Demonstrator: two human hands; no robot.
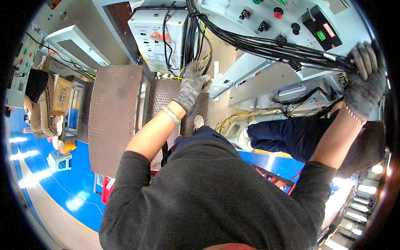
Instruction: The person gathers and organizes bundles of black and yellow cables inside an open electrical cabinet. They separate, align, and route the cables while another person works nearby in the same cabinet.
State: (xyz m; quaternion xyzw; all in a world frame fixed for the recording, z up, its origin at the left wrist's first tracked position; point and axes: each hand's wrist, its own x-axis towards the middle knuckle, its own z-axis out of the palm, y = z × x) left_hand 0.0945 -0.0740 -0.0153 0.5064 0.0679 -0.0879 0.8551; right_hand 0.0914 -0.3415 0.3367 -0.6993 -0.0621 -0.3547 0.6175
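At the far right my right hand [366,77], in a grey knit glove, is closed round the end of a thick bundle of black cables [266,48]. The bundle sweeps left across the light grey panel to a gathered point at the top. From there black cables [190,43] hang down beside a white control box [156,39] with orange-red knobs. My left hand [193,85], also gloved, is raised at the lower part of these hanging cables. Its fingers are blurred, and whether they grip a cable is unclear.
A brown checker-plate step [116,116] stands left of my legs. Another person's dark trouser legs [287,135] are close on the right, near a pale green stool [236,135]. Yellow wires [229,118] trail below the cabinet. Farther left, a person [41,100] sits by a cardboard box [61,95].
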